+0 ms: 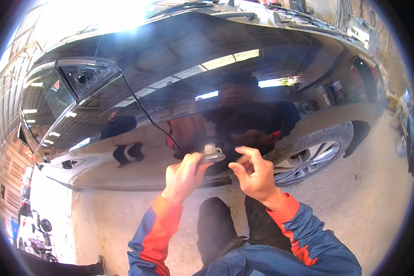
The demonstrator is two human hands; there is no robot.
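My left hand (184, 177) pinches a small side marker lamp (211, 156) between thumb and fingers. The lamp has an oval, greyish lens and a pale socket standing up from its back. Just to the right, my right hand (254, 175) is raised with its thumb and index finger apart, and I see nothing between them. Both hands are in front of the glossy dark fender (244, 119) of a car, between the door seam and the front wheel (310, 156). The lamp and my hands hide the low part of the fender behind them.
The car's front door (101, 142) is at the left, with a bare mirror mount (82, 79) at its window corner. My bent knees (216, 216) are below my hands on the concrete floor (345, 221). Another person's leg (64, 267) reaches in at lower left, near a parked motorbike (41, 234).
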